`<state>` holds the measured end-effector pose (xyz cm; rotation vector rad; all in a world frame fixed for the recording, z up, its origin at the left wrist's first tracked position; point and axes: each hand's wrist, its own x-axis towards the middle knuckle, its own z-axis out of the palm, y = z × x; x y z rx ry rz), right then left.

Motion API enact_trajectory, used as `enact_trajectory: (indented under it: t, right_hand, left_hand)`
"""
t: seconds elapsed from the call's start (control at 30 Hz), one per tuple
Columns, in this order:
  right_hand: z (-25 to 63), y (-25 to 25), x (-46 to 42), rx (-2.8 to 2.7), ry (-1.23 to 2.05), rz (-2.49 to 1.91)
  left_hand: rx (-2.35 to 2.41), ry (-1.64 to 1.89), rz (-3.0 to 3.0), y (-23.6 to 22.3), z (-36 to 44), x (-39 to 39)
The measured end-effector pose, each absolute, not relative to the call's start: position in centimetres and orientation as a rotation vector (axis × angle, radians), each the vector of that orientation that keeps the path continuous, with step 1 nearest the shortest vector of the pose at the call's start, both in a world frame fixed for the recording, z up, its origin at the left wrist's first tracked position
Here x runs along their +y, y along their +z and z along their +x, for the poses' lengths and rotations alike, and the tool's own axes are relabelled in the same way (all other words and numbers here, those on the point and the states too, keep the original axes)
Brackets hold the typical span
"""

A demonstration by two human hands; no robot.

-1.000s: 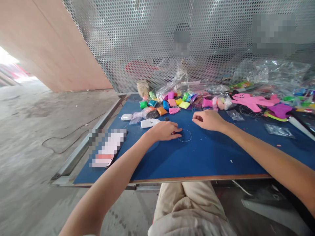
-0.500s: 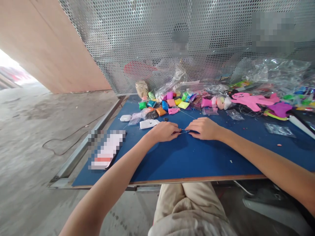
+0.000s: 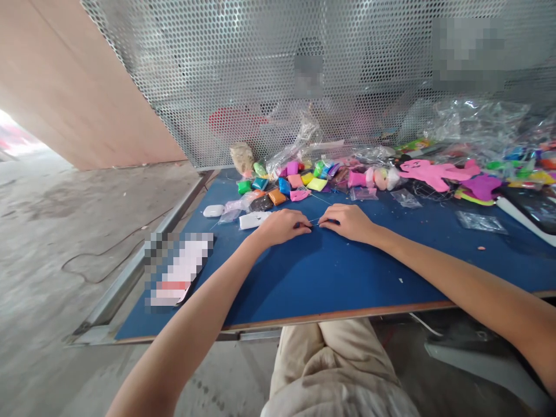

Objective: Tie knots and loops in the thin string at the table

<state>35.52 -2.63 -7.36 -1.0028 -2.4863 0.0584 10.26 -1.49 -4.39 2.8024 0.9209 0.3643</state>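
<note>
Over the middle of the blue table, my left hand [image 3: 284, 226] and my right hand [image 3: 350, 222] face each other, fingertips a small gap apart. Both are closed in a pinch. A thin pale thread [image 3: 315, 221] spans the gap between them; its exact material is too fine to tell. Another stretch of fine line runs behind my right hand toward a small pink piece [image 3: 299, 196]. Just beyond my left wrist lies a white packet or case [image 3: 254, 219], partly covered by that hand.
Small colourful packets [image 3: 277, 197] line the table's [image 3: 313, 278] back, with clear plastic bags [image 3: 482, 124] and a pink figure-shaped piece [image 3: 438, 172]. A perforated metal panel [image 3: 252, 69] rises behind. A blurred-out phone-like object [image 3: 185, 269] lies left; a white case [image 3: 213, 211] sits beyond it.
The view has turned slightly, shifting everything left. My hands have moved a little farther from the near edge. Two thread strands showed between them before; now one straighter line shows.
</note>
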Motion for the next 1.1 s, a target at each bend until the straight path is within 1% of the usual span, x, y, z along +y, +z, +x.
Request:
enact_trajectory:
  t: [0.3, 0.67, 0.77, 0.9, 1.1]
  right_hand:
    - [35.5, -7.8, -2.3, -2.533, 0.043, -0.927]
    - [35.9, -6.8, -2.2, -2.569, -0.008, -0.936]
    - [36.9, -6.8, -1.7, -2.525, -0.086, -1.052]
    - [38.6, -7.5, -0.4, -2.39, -0.159, -1.404]
    - [39.5, -7.8, 0.8, -2.365, -0.239, -1.473]
  left_hand:
    - [0.998, 0.339, 2.84, -4.4, 10.0, -1.3]
    - [1.119, 0.359, 2.837, -4.1, 10.0, -1.4]
    - [1.178, 0.401, 2.797, -4.0, 9.8, -1.5]
    - [1.299, 0.441, 2.751, -3.7, 10.0, -1.9]
    - [1.382, 0.434, 2.694, -3.2, 10.8, -2.8]
